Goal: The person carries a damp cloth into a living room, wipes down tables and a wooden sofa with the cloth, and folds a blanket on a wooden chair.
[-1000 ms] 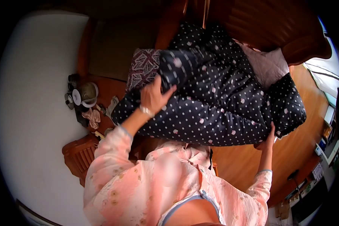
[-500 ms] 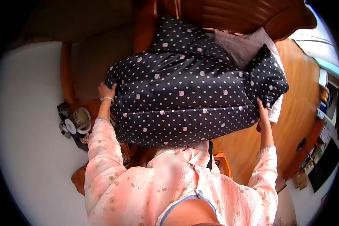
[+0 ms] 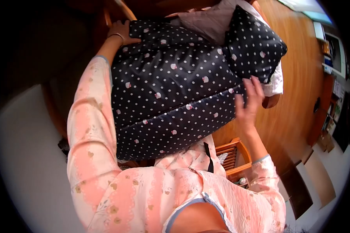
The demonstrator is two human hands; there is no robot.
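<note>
A large puffy black padded bundle with white dots and small pink-and-white prints fills the middle of the view. A seam runs across it, and a folded section stands up at its right end. My left hand, with a bracelet at the wrist, lies on the bundle's upper left corner, thumb stretched out and fingers partly hidden from sight. At the right end, my right hand has its fingers apart beside the bundle's edge; it is slightly blurred, and whether it touches is hard to tell.
Behind the bundle lies a greyish-pink quilted cloth on dark wooden furniture. A small orange wooden slatted piece stands low at the right. Wooden floor stretches to the right, toward shelves with several items.
My left hand has moved up and inward to the bundle's upper corner. My right hand has let go of the right end and opened. The bundle now sits more tilted.
</note>
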